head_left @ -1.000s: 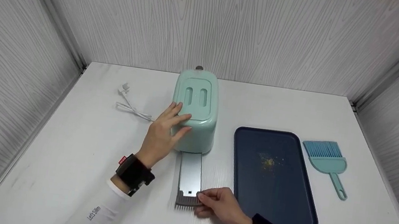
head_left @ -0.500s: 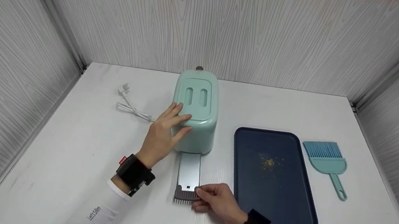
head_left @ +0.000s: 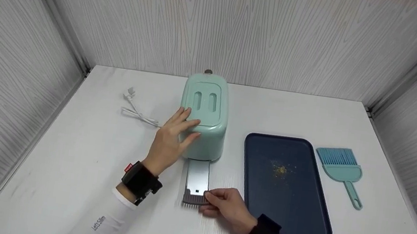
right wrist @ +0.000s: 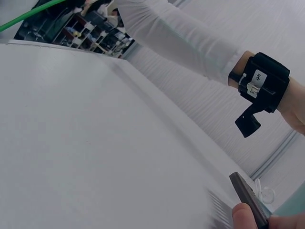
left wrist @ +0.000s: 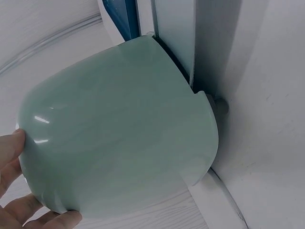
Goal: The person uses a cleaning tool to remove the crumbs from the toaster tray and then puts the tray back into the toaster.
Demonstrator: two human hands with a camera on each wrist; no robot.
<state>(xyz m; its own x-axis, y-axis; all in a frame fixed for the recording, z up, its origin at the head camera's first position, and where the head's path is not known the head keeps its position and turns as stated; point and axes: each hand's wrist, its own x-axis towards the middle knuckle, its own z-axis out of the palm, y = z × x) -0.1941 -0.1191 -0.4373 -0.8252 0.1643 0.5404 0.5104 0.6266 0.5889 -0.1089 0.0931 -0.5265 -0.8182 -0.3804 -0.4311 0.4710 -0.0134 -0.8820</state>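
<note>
My left hand (head_left: 171, 138) rests flat against the mint-green plastic toaster (head_left: 204, 116); my right hand (head_left: 226, 208) pinches the grey metal crumb tray (head_left: 197, 182) protruding from the toaster's near end.

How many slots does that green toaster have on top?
2. Both slots run side by side along the top of the toaster, the left slot nearer the left hand, the right slot beside it. None seems hidden.

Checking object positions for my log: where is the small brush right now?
In the head view, the blue-green hand brush lies flat on the white table at far right, just right of the navy tray, touched by neither hand.
</note>
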